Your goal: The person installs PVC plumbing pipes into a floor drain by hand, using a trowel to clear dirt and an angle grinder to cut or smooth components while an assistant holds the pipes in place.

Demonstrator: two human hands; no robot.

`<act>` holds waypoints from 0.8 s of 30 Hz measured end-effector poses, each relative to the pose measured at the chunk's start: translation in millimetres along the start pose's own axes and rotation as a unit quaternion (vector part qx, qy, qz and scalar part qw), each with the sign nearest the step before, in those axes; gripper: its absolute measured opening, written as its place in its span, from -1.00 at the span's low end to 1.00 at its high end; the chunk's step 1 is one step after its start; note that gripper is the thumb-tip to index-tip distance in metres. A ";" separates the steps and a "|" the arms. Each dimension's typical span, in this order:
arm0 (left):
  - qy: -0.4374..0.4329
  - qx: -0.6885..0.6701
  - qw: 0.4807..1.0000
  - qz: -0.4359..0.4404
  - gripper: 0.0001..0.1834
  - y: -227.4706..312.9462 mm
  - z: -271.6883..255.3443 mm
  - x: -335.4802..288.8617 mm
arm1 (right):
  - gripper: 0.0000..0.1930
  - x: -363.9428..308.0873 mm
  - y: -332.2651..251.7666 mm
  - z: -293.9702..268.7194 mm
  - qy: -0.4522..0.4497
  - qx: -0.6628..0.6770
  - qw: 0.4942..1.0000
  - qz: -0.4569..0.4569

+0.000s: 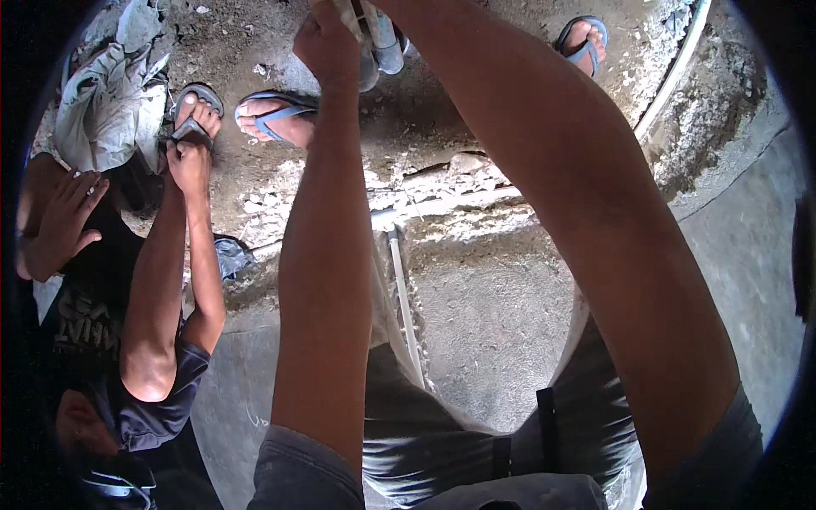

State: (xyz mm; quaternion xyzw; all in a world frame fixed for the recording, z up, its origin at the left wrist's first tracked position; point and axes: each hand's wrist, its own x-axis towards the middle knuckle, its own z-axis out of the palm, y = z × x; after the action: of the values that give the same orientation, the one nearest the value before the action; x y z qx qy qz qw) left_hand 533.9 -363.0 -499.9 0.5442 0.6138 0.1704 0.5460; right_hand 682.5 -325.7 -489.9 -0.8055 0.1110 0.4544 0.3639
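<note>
At the top edge, my left hand point(327, 47) is closed in a fist; what lies inside its fingers is hidden. Close beside it, a grey pipe point(388, 53) and a second rounded grey length point(368, 72) point down toward the ground. My right forearm point(476, 59) reaches up to the same spot, but the hand itself is cut off by the top of the picture. Below my arms, a thin light pipe point(404, 297) runs along a groove in the concrete and meets a white pipe point(425, 208) lying across the broken edge.
A co-worker in a dark shirt point(93, 314) is at the left, one hand point(191, 166) by a sandalled foot point(197, 115). White sacking point(115, 110) lies behind. My sandalled feet point(276, 119) stand on rubble-strewn dirt. Another pale pipe point(676, 72) runs along broken concrete at right.
</note>
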 end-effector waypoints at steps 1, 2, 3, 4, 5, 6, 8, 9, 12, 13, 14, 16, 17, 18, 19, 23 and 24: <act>0.010 0.005 1.000 0.001 -0.41 -8.3 -10.8 0.6 | -0.02 -1.0 -1.7 4.0 -0.011 0.001 1.000 -0.001; 0.001 0.034 0.999 -0.033 -0.40 -15.9 -23.3 2.2 | -0.02 -2.4 -3.3 7.6 -0.045 0.014 0.999 0.009; -0.007 0.063 0.996 -0.067 -0.39 -22.9 -35.9 4.8 | -0.02 -5.7 -5.3 15.1 -0.080 0.028 0.996 0.018; -0.027 0.010 0.996 -0.088 -0.40 -6.1 14.3 -9.1 | -0.02 49.7 18.3 -10.8 -0.090 -0.231 0.965 -0.081; -0.055 -0.021 0.995 -0.084 -0.40 9.8 58.1 -16.3 | -0.01 101.6 29.1 -43.7 -0.055 -0.467 0.863 -0.185; 0.000 0.063 0.998 -0.011 -0.40 -1.5 33.3 -9.8 | -0.01 71.6 27.0 -16.7 -0.040 -0.268 0.956 -0.109; 0.044 0.146 0.987 0.056 -0.41 -5.8 7.4 -9.1 | -0.01 36.1 21.7 3.4 -0.018 -0.064 0.998 -0.010; 0.032 0.136 0.990 0.034 -0.40 -2.6 3.9 -10.4 | 0.00 28.0 20.1 4.9 0.014 -0.052 0.999 -0.008; 0.011 0.098 0.995 0.015 -0.37 -6.0 4.8 -5.9 | 0.02 25.2 10.4 -2.0 0.022 -0.027 0.999 -0.016; 0.009 0.078 0.997 0.016 -0.36 -8.6 0.4 -2.1 | 0.03 22.9 4.5 -0.5 -0.012 -0.013 1.000 -0.024; 0.014 0.097 0.995 0.010 -0.37 -7.3 1.7 -3.9 | 0.04 21.8 3.5 -2.6 -0.020 0.017 1.000 0.013; 0.006 0.099 0.995 0.006 -0.38 -4.2 6.8 -4.8 | 0.03 29.3 1.9 -2.7 0.002 -0.014 1.000 0.014; 0.000 0.102 0.995 0.010 -0.38 -2.5 10.6 -5.2 | 0.03 35.1 2.9 -5.1 0.005 -0.022 1.000 0.003; -0.004 0.104 0.994 0.038 -0.37 -0.5 14.2 -5.8 | 0.03 38.6 8.7 -10.7 0.009 -0.019 1.000 0.000; 0.000 0.105 0.994 0.039 -0.37 -6.9 6.9 1.7 | 0.03 36.0 9.2 -8.9 0.003 -0.009 1.000 -0.005; -0.067 0.017 0.996 0.058 -0.31 12.1 19.4 18.9 | 0.04 35.5 24.6 -23.4 0.014 0.042 0.999 0.007; -0.062 0.188 0.980 0.036 -0.30 28.7 25.3 17.9 | 0.04 34.7 27.5 -27.8 0.018 0.063 0.998 0.011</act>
State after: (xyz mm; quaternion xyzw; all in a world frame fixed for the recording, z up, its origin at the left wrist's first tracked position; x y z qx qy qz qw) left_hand 572.7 -347.4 -494.2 0.6683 0.5800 0.0371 0.4644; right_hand 706.1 -359.1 -522.4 -0.7875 0.1545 0.4360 0.4072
